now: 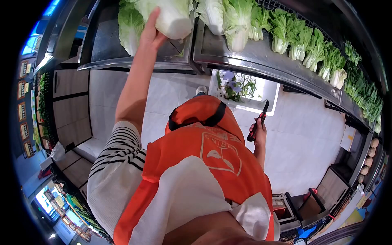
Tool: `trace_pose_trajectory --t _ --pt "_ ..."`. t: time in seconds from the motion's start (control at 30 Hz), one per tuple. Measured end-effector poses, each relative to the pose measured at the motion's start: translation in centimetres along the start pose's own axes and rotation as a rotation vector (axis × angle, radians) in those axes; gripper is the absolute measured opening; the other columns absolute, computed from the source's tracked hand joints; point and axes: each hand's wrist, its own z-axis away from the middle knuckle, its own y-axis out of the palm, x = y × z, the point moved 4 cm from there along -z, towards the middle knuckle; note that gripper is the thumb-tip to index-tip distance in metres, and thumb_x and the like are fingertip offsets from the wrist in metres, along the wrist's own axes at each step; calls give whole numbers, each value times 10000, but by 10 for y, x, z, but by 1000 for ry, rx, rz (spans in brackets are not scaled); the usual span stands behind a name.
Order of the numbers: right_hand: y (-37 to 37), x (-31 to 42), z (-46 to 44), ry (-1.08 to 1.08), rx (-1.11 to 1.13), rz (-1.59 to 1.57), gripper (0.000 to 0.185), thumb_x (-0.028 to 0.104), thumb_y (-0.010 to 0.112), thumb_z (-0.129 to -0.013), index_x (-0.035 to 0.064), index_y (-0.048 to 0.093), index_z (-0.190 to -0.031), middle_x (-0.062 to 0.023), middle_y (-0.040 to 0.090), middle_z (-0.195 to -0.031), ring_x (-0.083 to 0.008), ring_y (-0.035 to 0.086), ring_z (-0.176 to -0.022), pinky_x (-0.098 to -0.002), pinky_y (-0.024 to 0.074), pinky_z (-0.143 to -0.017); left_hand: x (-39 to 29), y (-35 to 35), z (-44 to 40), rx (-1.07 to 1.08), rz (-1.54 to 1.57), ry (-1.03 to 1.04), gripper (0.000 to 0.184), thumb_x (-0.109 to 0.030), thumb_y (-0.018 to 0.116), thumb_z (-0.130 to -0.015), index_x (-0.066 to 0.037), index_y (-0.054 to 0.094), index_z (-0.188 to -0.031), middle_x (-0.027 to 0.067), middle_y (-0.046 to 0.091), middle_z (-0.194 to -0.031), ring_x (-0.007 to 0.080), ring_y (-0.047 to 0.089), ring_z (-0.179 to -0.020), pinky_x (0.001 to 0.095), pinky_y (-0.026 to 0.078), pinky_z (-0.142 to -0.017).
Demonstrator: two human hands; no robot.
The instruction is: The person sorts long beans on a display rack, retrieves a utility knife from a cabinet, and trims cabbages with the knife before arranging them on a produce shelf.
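Note:
My left hand (152,32) reaches forward to a large Chinese cabbage (173,22), its thumb along the pale side and the other fingers partly hidden by it. The cabbage's white base faces me. Another Chinese cabbage (130,30) lies just left of that hand on the metal shelf (106,47). Low at my right side, my right hand (259,132) is closed around a slim black-and-red tool (256,126), its narrow black end pointing forward. The tool's exact kind is unclear.
More Chinese cabbages (237,24) and bok choy (300,47) line the metal display shelf (261,61) to the right. Below its edge, a white bin (265,92) with leafy scraps stands on the floor. Dark crates (310,204) sit behind at right.

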Motion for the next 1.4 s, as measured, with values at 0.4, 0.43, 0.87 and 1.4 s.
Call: trace_pose_trajectory --t 0.4,0.43,0.87,1.4 --pt "99 147 50 -374 559 -341 264 307 485 -943 78 456 -815 -24 481 -751 -130 498 -650 -256 408 -549 57 90 92 363 490 -181 767 -624 528 -780 -131 344 -1338 158 396 -1324 361 394 -1215 556 326 -1008" --pt "102 153 51 -345 526 -315 282 338 493 -934 67 457 -865 -78 541 -865 -188 575 -754 -285 480 -621 67 91 99 391 514 -224 779 -630 528 -778 -121 342 -1338 156 402 -1320 355 393 -1219 555 327 -1007" --pt "101 169 99 -500 550 -246 353 155 747 -748 109 400 -800 25 466 -804 -77 472 -723 -229 421 -619 156 76 189 584 5 -296 855 -634 537 -787 -49 301 -1363 86 435 -1328 225 427 -1217 376 341 -1020" --pt "32 174 96 -418 594 23 318 195 706 -777 126 399 -725 64 391 -671 -34 356 -565 -209 261 -471 53 193 243 1281 -1534 1057 817 -474 806 -462 0 556 -1078 153 583 -1032 296 540 -993 389 396 -884"
